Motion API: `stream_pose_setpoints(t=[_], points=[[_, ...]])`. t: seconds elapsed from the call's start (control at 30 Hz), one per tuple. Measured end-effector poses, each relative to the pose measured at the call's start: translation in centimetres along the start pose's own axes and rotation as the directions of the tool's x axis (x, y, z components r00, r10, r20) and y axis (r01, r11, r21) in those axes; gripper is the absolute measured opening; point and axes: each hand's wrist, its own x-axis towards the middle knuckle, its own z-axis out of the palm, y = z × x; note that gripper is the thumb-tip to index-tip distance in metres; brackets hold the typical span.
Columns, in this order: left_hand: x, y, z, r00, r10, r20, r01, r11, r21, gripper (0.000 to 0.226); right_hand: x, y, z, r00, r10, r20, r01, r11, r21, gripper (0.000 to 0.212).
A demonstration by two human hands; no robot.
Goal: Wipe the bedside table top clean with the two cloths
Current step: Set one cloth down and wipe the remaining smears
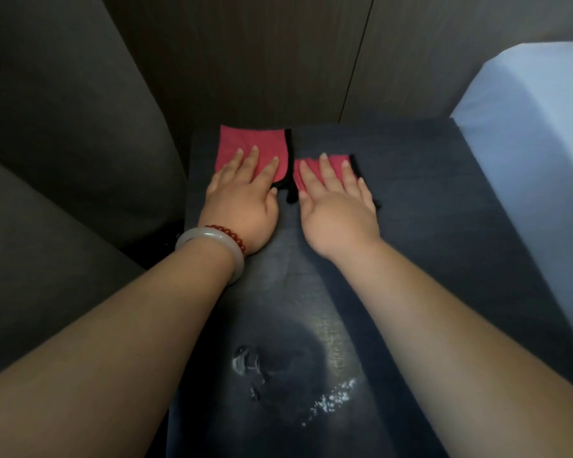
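We see two red cloths side by side at the far end of the dark table (pixel 427 200): the left cloth (pixel 245 143) under our left hand (pixel 245 206), the right cloth (pixel 336 165) under our right hand (pixel 338 213). Both hands lie palm down, fingers spread flat, arms stretched forward.

Dark bedside table top (pixel 427 206), matte w/ faint grain, wedged btwn grey upholstery at left and pale bed at right. Two red cloths w/ black edging flat at far end – left cloth (pixel 245 143) reaching back edge, right cloth (pixel 336 165) just beside it, set a bit nearer. Left hand (pixel 245 200) and right hand (pixel 334 206) pressed flat on them, palms partly on bare top. Wet smears and droplets (pixel 331 396) at near end – shiny patch approx centre.
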Motion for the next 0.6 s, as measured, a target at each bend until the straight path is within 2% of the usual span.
stream_pose_setpoints(t=[0.1,0.3,0.47,0.6], points=[[-0.1,0.1,0.0,1.0,-0.004,-0.001,0.004,1.0,-0.001,0.054,-3.8,0.4,0.5,1.0,-0.021,-0.021,0.02,0.999,-0.029,0.052],[-0.1,0.0,-0.1,1.0,0.017,-0.01,-0.017,1.0,-0.016,0.053,3.1,0.2,-1.0,0.995,0.03,0.097,-0.027,0.999,-0.038,0.052],[-0.9,0.0,-0.5,0.998,0.044,-0.033,-0.047,0.993,-0.108,0.052,-7.7,0.7,0.4,0.992,-0.128,0.008,0.128,0.992,-0.013,0.053],[-2.7,-0.1,-0.8,0.999,0.039,-0.003,-0.039,0.995,-0.09,0.053,-14.2,1.3,0.7,0.985,-0.169,0.042,0.171,0.984,-0.057,0.053]])
